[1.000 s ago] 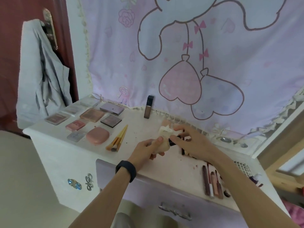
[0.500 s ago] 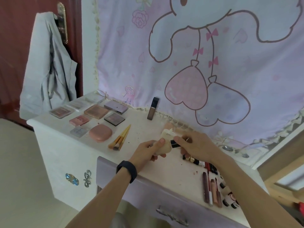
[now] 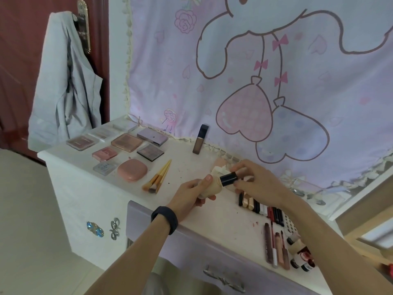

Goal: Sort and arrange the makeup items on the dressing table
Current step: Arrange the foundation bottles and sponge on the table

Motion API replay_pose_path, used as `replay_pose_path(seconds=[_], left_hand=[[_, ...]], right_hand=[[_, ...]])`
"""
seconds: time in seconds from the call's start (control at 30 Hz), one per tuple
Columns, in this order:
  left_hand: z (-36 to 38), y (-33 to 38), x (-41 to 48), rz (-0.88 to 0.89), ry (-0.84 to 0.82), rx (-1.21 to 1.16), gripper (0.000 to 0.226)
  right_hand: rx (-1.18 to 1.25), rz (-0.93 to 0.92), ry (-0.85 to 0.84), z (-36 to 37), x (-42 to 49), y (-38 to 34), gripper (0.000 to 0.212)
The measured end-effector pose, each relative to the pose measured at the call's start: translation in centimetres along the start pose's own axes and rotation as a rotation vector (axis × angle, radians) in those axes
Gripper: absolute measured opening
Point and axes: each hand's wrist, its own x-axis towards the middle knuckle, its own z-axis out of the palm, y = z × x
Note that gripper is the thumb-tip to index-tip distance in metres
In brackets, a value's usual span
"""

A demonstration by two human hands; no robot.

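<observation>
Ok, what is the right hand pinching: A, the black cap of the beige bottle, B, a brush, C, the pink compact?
A: the right hand pinches the black cap of the beige bottle, which the left hand holds.

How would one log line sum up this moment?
left hand holds beige bottle | right hand pinches black cap | brushes lie beside pink compact

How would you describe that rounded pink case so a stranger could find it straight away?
Look at the left end of the white dressing table, where flat palettes lie in rows. At the front of that group, just left of two wooden-handled brushes, sits the pink compact. It alone is plump and round-cornered; its neighbours are flatter rectangles.
</observation>
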Motion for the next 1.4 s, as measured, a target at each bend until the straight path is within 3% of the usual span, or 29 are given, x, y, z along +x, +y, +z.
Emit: replay_pose_path(seconds=[0.07,0.27,0.4,0.5,0.67,1.4], left_hand=[[0.1,0.0,0.0,-0.001,-0.005,0.023,0.074],[0.3,0.0,-0.2,-0.005,-0.028,0.125,0.067],[0.2,0.1,-0.2,-0.013,-0.024,0.060,0.068],[-0.3,0.2,-0.1,-0.035,-0.020,-0.065,0.066],[-0.6,0.0,0.2,-0.063,-0.038,-0.121,0.064],[-0.8,0.0,0.3,-0.085,-0.045,-0.165,0.060]], right_hand=[[-0.028,0.001,-0.022,-0.2,0.0,-0.1,0.030],[-0.218,0.050,-0.061,0.0,0.3,-0.1,0.026],[-0.086,0.017,-0.014,-0.9,0.1,0.2,0.004],[-0.084,-0.014,-0.029,-1.4,-0.1,0.3,0.013],[-0.277,-0.075,-0.034,-1.4,-0.2,0.2,0.025],[-0.431,-0.184,0.031,-3.1,-1.4,0.3,0.031]])
